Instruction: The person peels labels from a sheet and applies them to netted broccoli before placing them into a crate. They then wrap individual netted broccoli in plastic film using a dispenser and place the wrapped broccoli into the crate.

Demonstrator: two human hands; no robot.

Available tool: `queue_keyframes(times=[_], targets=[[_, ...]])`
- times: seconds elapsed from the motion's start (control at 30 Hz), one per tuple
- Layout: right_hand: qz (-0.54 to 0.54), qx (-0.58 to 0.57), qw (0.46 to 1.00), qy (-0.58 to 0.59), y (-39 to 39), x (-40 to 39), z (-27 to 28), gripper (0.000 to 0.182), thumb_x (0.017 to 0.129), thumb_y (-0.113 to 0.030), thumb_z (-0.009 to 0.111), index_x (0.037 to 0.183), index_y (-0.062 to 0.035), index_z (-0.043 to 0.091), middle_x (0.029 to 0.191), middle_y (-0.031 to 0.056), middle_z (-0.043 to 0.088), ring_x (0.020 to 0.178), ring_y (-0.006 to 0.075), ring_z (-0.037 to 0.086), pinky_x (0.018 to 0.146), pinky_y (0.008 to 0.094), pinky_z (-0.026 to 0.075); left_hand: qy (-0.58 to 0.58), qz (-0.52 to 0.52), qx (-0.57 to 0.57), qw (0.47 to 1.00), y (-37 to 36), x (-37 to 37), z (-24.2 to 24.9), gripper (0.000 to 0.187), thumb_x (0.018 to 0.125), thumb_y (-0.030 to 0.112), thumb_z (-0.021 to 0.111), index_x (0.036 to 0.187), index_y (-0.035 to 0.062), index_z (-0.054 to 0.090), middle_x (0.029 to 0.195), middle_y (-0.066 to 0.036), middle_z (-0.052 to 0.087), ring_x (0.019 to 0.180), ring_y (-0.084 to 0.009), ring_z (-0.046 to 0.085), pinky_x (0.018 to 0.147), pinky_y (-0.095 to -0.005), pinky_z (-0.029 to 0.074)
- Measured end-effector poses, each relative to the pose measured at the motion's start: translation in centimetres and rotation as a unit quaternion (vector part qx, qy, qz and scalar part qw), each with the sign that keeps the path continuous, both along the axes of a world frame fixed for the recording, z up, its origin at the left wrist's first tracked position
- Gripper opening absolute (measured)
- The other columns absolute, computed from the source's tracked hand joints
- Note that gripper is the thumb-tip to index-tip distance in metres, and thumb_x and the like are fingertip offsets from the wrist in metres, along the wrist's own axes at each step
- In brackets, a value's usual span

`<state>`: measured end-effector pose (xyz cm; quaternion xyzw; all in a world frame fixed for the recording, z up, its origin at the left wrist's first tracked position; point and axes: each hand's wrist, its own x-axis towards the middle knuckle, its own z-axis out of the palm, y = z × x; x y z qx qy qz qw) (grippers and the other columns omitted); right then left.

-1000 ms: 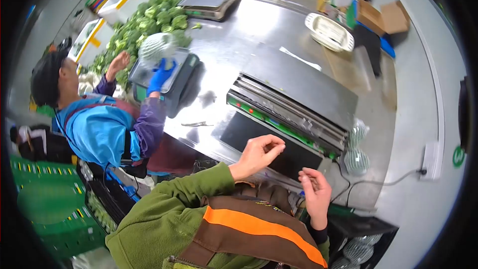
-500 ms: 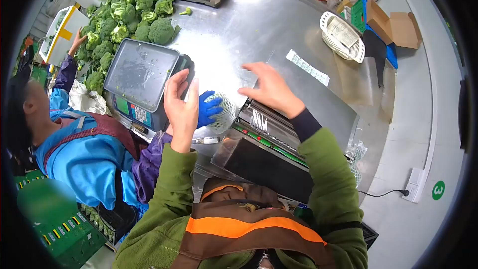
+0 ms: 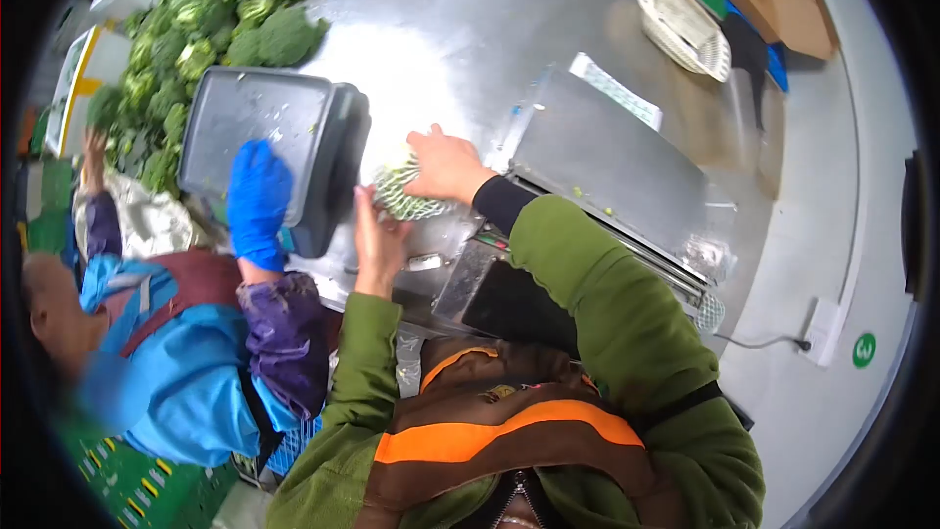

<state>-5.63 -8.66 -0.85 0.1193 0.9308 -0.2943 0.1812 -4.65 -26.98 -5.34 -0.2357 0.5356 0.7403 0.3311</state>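
Note:
A broccoli head in a white foam net (image 3: 403,194) is between my two hands above the steel table. My right hand (image 3: 450,167) grips it from the upper right, thumb and fingers curved over the net. My left hand (image 3: 380,243) holds its lower left side, with the fingers partly hidden. To the left, a co-worker's blue-gloved hand (image 3: 259,198) reaches over the grey tray (image 3: 211,118) of a scale. A black-and-steel wrapping machine (image 3: 607,152) stands at my right forearm.
Loose broccoli (image 3: 201,15) is heaped at the back left beside white foam boxes (image 3: 83,88). A white basket (image 3: 681,29) and a cardboard box (image 3: 798,20) are at the far right. A printed label strip (image 3: 617,88) lies behind the machine.
Both my hands have closed on the netted broccoli, which the co-worker's blue glove was touching. That glove has moved left over the scale tray. The camera view has shifted.

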Motion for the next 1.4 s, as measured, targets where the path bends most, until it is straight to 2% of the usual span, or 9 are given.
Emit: queue_keyframes(times=[0.17, 0.47, 0.63, 0.73, 0.83, 0.9, 1.03, 1.2, 1.4], targets=[[-0.022, -0.044, 0.931, 0.361, 6.5, 7.5, 11.1, 0.063, 0.065, -0.03, 0.082, 0.121, -0.0121, 0.059, 0.135, 0.0204, 0.051, 0.124, 0.0378, 0.052, 0.1, 0.0463, 0.047, 0.22, -0.104, 0.057, 0.968, 3.7, -0.5, 9.2, 0.045, 0.099, 0.036, 0.053, 0.129, 0.0042, 0.045, 0.122, -0.012, 0.053, 0.106, -0.0225, 0.059, 0.08, -0.0379, 0.054], [-0.111, 0.051, 0.953, 0.277, 18.4, 27.9, 12.6, 0.071, 0.06, -0.021, 0.084, 0.125, -0.0161, 0.058, 0.143, 0.0193, 0.048, 0.13, 0.0385, 0.048, 0.108, 0.0451, 0.041, 0.511, -0.503, 0.056, 0.695, 21.6, 7.5, 11.5, 0.066, 0.077, 0.023, 0.083, 0.135, 0.008, 0.055, 0.129, -0.013, 0.057, 0.116, -0.0251, 0.055, 0.09, -0.0358, 0.051], [-0.163, 0.018, 0.932, 0.323, 17.1, 30.4, 11.2, 0.115, 0.065, -0.036, 0.089, 0.155, -0.0144, 0.021, 0.155, 0.0155, 0.032, 0.14, 0.0313, 0.037, 0.111, 0.0395, 0.037, 0.5, -0.487, 0.024, 0.716, 21.5, 8.1, 11.6, 0.062, 0.075, 0.025, 0.084, 0.13, 0.0074, 0.059, 0.125, -0.014, 0.059, 0.114, -0.0245, 0.057, 0.086, -0.0347, 0.052], [-0.294, 0.018, 0.9, 0.322, 14.9, 36.2, 15.0, 0.091, 0.07, -0.029, 0.085, 0.145, -0.0085, 0.039, 0.142, 0.0182, 0.046, 0.133, 0.0319, 0.044, 0.111, 0.0412, 0.037, 0.48, -0.453, 0.012, 0.751, 17.9, 5.0, 12.1, 0.044, 0.08, 0.021, 0.08, 0.118, 0.0053, 0.065, 0.114, -0.012, 0.064, 0.109, -0.0191, 0.059, 0.081, -0.0322, 0.053], [-0.381, 0.09, 0.9, 0.191, 14.9, 44.9, 10.3, 0.038, 0.074, -0.017, 0.079, 0.107, -0.0081, 0.062, 0.104, 0.0079, 0.06, 0.106, 0.0268, 0.057, 0.09, 0.0373, 0.048, 0.55, -0.524, -0.13, 0.637, 13.0, 1.0, 11.6, 0.025, 0.08, 0.016, 0.077, 0.102, 0.0064, 0.071, 0.099, -0.005, 0.067, 0.099, -0.017, 0.061, 0.077, -0.0313, 0.053], [-0.34, 0.206, 0.911, 0.109, 13.8, 46.3, 8.4, 0.023, 0.074, -0.013, 0.077, 0.093, -0.0092, 0.065, 0.092, 0.0047, 0.06, 0.095, 0.0252, 0.059, 0.082, 0.0364, 0.05, 0.748, -0.522, -0.163, 0.376, 11.0, 0.6, 11.4, 0.013, 0.076, 0.014, 0.076, 0.088, 0.0089, 0.073, 0.084, -0.001, 0.063, 0.087, -0.0182, 0.06, 0.072, -0.0318, 0.052], [-0.178, 0.227, 0.923, 0.254, 13.4, 43.7, 7.0, 0.017, 0.072, -0.014, 0.075, 0.085, -0.0129, 0.064, 0.084, 0.0036, 0.055, 0.086, 0.0266, 0.055, 0.073, 0.0386, 0.047, 0.794, -0.524, -0.064, 0.302, 12.3, 1.4, 11.8, 0.013, 0.074, 0.012, 0.074, 0.087, 0.0106, 0.073, 0.081, 0.0, 0.059, 0.08, -0.0211, 0.056, 0.071, -0.0334, 0.051], [-0.12, 0.179, 0.914, 0.344, 11.6, 40.8, 6.3, 0.012, 0.081, -0.014, 0.067, 0.09, -0.0091, 0.063, 0.101, 0.0053, 0.062, 0.097, 0.0267, 0.057, 0.078, 0.0388, 0.047, 0.796, -0.496, -0.014, 0.346, 11.8, 3.5, 10.8, 0.014, 0.075, 0.007, 0.075, 0.088, 0.0088, 0.069, 0.088, -0.003, 0.062, 0.083, -0.0234, 0.058, 0.073, -0.0332, 0.051], [-0.167, -0.163, 0.956, 0.178, 12.3, 39.6, 20.6, 0.011, 0.087, -0.012, 0.067, 0.092, -0.0031, 0.062, 0.076, 0.008, 0.065, 0.069, 0.019, 0.063, 0.063, 0.0313, 0.047, 0.391, -0.514, 0.163, 0.745, 8.2, 1.4, 17.6, 0.01, 0.096, 0.009, 0.06, 0.089, 0.0018, 0.058, 0.085, -0.006, 0.062, 0.08, -0.0155, 0.061, 0.077, -0.0319, 0.05]])
